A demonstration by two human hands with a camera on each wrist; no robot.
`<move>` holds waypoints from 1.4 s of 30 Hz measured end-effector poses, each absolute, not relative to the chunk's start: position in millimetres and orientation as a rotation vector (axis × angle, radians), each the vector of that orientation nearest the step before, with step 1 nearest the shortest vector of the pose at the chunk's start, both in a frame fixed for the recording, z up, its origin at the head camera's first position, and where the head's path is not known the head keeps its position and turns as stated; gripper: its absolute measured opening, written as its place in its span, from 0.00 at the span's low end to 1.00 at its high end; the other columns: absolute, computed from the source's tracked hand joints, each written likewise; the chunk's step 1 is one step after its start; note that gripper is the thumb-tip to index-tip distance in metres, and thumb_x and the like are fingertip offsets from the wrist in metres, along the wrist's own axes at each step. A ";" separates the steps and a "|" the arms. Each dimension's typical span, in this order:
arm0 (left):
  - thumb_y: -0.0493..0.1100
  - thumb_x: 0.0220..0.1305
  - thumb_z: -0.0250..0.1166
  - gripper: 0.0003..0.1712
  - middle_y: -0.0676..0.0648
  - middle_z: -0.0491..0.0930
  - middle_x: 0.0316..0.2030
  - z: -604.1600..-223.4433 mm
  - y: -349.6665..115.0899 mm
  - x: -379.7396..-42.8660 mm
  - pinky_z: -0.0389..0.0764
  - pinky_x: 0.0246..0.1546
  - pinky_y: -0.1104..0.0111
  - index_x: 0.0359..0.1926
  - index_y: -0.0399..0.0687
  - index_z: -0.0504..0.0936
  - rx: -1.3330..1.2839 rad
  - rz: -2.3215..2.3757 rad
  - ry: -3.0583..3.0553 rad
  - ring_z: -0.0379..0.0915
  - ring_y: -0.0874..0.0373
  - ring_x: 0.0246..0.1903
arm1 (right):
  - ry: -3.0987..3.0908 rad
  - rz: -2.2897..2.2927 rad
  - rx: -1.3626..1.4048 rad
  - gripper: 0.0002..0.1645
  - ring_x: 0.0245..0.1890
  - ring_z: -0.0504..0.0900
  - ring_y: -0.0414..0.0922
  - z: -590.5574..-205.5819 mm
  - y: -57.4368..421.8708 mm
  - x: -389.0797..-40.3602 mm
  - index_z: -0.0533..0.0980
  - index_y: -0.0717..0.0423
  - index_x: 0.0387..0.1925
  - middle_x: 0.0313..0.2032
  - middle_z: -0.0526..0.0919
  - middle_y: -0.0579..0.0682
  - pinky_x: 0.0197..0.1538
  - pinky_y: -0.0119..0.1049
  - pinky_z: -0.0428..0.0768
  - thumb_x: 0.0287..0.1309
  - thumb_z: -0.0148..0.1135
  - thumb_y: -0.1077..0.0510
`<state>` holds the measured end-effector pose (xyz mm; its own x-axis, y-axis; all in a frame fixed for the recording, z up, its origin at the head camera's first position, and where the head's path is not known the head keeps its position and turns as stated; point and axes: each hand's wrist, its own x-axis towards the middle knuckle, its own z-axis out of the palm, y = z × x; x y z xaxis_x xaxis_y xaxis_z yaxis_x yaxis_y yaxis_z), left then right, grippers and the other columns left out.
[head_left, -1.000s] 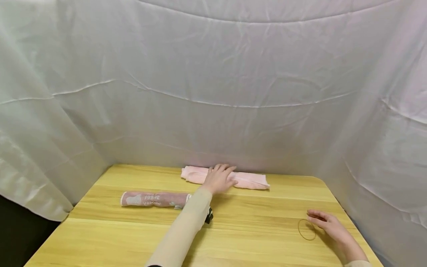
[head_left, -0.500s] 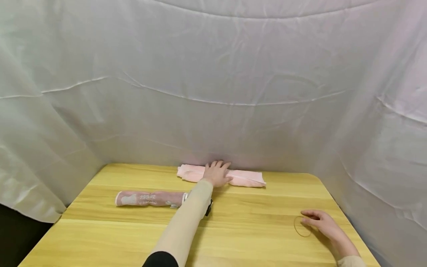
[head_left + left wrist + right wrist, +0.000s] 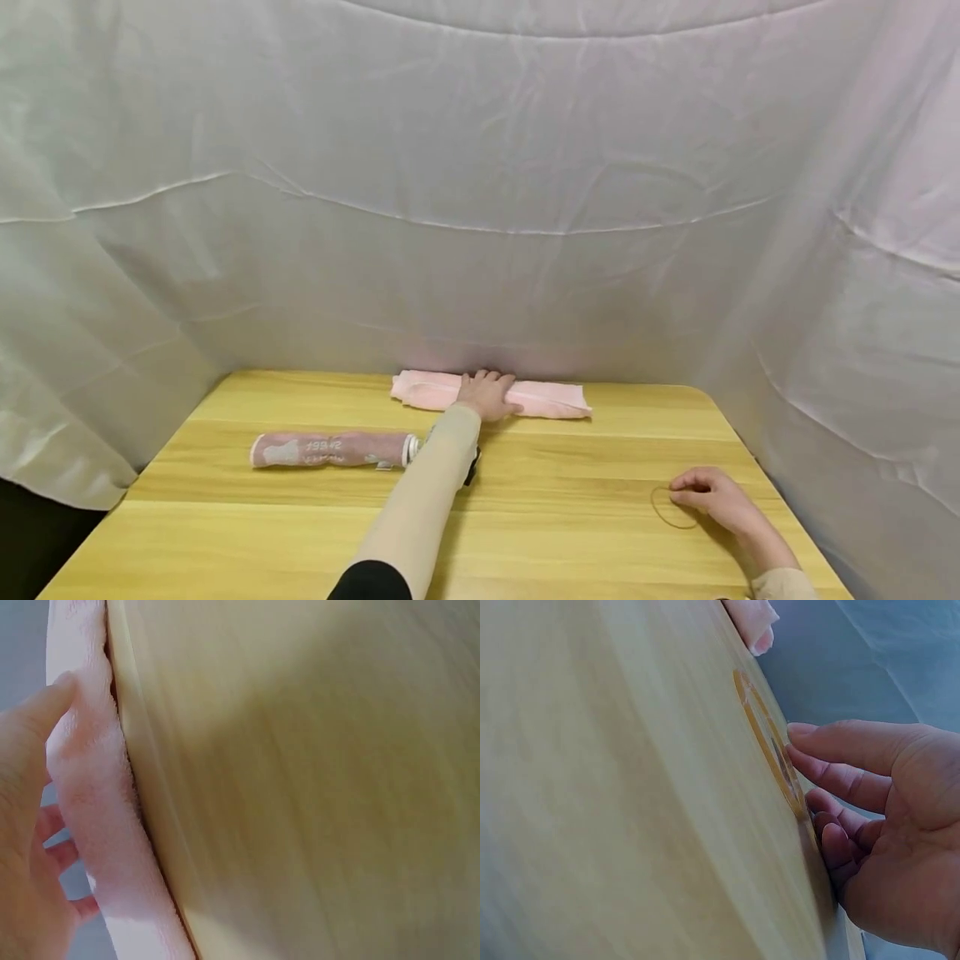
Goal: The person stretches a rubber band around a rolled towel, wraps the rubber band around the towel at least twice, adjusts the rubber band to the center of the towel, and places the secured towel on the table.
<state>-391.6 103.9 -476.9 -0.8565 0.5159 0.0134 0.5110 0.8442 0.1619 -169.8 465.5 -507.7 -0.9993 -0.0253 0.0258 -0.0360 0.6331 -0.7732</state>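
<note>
A rolled pink towel (image 3: 551, 400) lies along the back edge of the table. My left hand (image 3: 487, 396) grips its middle; in the left wrist view the thumb (image 3: 54, 705) rests on the near side of the towel (image 3: 105, 795), and the other fingers reach round behind it. At the right, my right hand (image 3: 716, 497) pinches the edge of a thin yellowish rubber band (image 3: 663, 518). The right wrist view shows thumb and forefinger nearly together at the rubber band (image 3: 766, 750), which lies as a loop close over the wood.
A mauve rolled towel (image 3: 330, 450) with pale lettering lies at the left of the wooden table (image 3: 570, 533); its right end is partly behind my left sleeve (image 3: 420, 500). A grey-white curtain (image 3: 480, 275) hangs close behind the table and along both sides.
The left hand's spread fingers have drawn in round the pink towel. The right thumb and forefinger have closed together at the rubber band. The head view has shifted slightly; the towels stay put.
</note>
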 end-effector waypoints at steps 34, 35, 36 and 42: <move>0.70 0.56 0.63 0.36 0.49 0.72 0.65 -479.7 135.2 -362.0 0.68 0.63 0.44 0.62 0.63 0.76 0.827 0.288 2.962 0.66 0.46 0.65 | -2.827 1.354 0.245 0.08 0.37 0.69 0.29 -507.6 459.5 -174.2 0.79 0.69 0.31 0.34 0.79 0.50 0.40 0.26 0.68 0.60 0.61 0.64; 0.69 0.55 0.64 0.35 0.50 0.74 0.64 -480.3 137.0 -360.3 0.69 0.62 0.44 0.61 0.63 0.76 0.820 0.292 2.969 0.67 0.46 0.64 | -2.827 1.354 0.246 0.09 0.37 0.69 0.28 -507.8 460.4 -174.0 0.79 0.70 0.31 0.35 0.79 0.50 0.40 0.26 0.68 0.61 0.61 0.64; 0.68 0.55 0.65 0.34 0.51 0.75 0.63 -480.8 138.7 -358.4 0.69 0.61 0.44 0.61 0.63 0.77 0.813 0.310 2.974 0.69 0.46 0.63 | -2.825 1.364 0.226 0.09 0.38 0.68 0.28 -508.0 461.0 -173.8 0.79 0.70 0.32 0.36 0.78 0.50 0.41 0.26 0.67 0.61 0.61 0.64; 0.61 0.52 0.72 0.29 0.55 0.82 0.55 -483.6 147.9 -349.4 0.70 0.58 0.45 0.56 0.63 0.81 0.793 0.447 2.981 0.76 0.49 0.57 | -2.763 1.594 0.158 0.12 0.35 0.73 0.31 -507.3 462.1 -176.7 0.75 0.77 0.35 0.34 0.80 0.45 0.40 0.26 0.73 0.63 0.58 0.65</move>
<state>-349.4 147.9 -483.6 -0.8702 0.4901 0.0495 0.4831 0.8294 0.2807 -176.7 462.1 -507.3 -0.9937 -0.1117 0.0038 -0.0591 0.4971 -0.8657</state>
